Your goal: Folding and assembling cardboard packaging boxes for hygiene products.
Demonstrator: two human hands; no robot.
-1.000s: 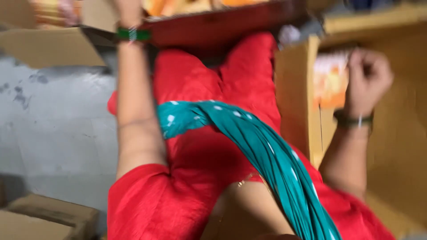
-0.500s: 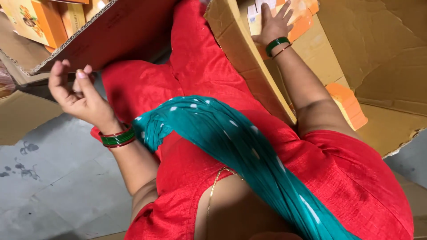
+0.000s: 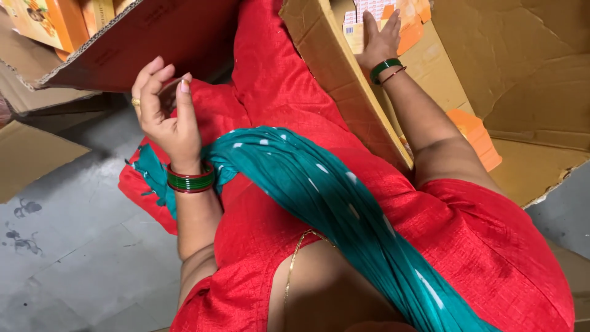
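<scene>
Orange cartons lie flat in the open cardboard box at the upper right of the frame, and the right hand rests on top of them, palm down, fingers straight and close together, gripping nothing. More orange cartons show at the box's lower edge, right of centre. The left hand is raised at the upper left, empty, fingers loosely curled toward the thumb, just below the brown flap of a second cardboard box without clearly touching it. Green bangles circle the left wrist. A teal scarf crosses the red dress through the middle. Grey floor fills the lower left.
</scene>
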